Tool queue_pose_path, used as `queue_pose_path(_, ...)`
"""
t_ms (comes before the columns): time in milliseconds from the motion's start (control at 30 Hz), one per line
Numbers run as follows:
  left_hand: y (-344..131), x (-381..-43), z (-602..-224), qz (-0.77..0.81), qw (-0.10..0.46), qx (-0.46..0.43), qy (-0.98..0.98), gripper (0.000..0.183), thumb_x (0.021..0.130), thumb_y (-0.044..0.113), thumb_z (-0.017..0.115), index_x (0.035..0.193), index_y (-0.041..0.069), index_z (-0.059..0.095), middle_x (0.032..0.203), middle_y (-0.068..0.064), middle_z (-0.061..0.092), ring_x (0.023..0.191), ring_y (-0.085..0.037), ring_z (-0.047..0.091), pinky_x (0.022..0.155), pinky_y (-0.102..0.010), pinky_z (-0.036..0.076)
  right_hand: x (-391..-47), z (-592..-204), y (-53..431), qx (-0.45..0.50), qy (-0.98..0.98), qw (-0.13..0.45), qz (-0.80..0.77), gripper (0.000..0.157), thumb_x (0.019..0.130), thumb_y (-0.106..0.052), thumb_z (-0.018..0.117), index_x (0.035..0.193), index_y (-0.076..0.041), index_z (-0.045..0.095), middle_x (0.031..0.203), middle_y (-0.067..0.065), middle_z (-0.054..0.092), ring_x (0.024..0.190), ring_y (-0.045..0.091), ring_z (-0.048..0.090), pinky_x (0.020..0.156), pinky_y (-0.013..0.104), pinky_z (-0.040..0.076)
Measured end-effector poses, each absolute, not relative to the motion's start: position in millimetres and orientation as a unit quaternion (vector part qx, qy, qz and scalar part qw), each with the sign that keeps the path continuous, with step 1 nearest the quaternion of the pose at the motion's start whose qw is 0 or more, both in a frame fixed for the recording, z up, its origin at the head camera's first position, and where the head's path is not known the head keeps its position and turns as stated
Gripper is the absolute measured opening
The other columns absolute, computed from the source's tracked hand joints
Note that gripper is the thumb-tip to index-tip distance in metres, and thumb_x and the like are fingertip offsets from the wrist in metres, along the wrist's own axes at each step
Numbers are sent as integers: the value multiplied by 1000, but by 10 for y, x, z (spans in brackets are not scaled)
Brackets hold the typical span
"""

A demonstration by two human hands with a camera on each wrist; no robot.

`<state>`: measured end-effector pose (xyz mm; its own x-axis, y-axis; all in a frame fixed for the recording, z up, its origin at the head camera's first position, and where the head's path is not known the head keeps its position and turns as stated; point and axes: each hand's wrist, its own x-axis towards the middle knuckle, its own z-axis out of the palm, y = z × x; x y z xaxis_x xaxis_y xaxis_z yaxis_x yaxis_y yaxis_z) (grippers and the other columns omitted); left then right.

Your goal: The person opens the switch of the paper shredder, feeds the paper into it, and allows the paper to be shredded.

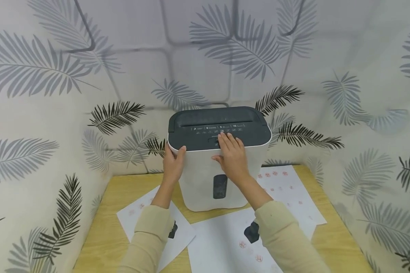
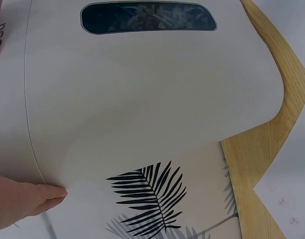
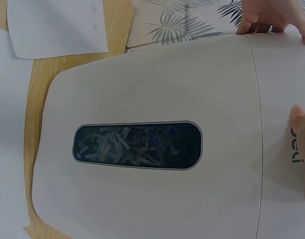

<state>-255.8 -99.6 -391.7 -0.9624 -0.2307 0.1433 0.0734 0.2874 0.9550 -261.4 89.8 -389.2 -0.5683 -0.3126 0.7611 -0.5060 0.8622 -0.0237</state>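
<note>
A white paper shredder (image 1: 198, 178) with a dark grey top (image 1: 188, 138) stands upright on the table. My left hand (image 1: 173, 165) holds its upper left corner, thumb at the top's front edge and fingers along the side. Fairly straight fingers of my right hand (image 1: 234, 157) lie on the top panel, over the small slider switch (image 1: 212, 140) near the front edge. Its thumb rests against the white front, beside printed lettering (image 3: 296, 145) in the right wrist view. Paper shreds show through the dark window (image 3: 137, 144) in the shredder's front.
White sheets with red stamp marks lie around the shredder on the wooden table (image 1: 99, 235): one left (image 1: 181, 223), one in front (image 1: 218, 242), one right (image 1: 300, 189). Leaf-patterned cloth (image 1: 48, 121) stands behind and at both sides.
</note>
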Motion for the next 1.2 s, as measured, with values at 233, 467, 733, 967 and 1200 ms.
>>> queue_pose_path(233,-957,-2577,-3958,-602,151,54,-783,69,93,32,46,147,4,13,149,-17,29,137,-29,30,113,-45,26,-2546,-3897,985,258,-884,366,135,54,82,-18,69,127,6,50,131,20,53,124,35,47,105,49,33)
queue_pose_path(467,-1007,-2540,-4088,-608,162,62,-775,69,93,39,47,146,3,21,148,-17,31,135,-31,33,112,-45,29,-2410,-4071,1101,262,-861,394,186,53,83,-11,64,129,9,46,134,24,48,129,38,40,109,53,28)
queue_pose_path(733,-1043,-2475,-4271,-612,209,35,-762,60,92,29,51,140,-2,32,136,-23,42,126,-39,40,106,-53,32,-2216,-4328,1297,245,-834,443,219,60,74,-7,65,128,11,46,134,27,46,128,41,37,113,43,25)
queue_pose_path(967,-1049,-2409,-4692,-589,177,57,-787,58,92,23,54,136,-10,34,137,-28,41,126,-39,40,106,-49,32,-1937,-4816,1586,185,-861,401,251,59,75,-5,65,127,13,45,131,29,46,124,44,39,113,42,23)
queue_pose_path(1200,-955,-2186,-5186,-578,96,86,-806,64,94,29,52,139,-9,28,142,-29,34,130,-46,34,107,-55,29,-1674,-5357,1877,122,-894,348,255,59,71,-2,70,123,16,48,127,31,48,120,46,41,98,58,33)
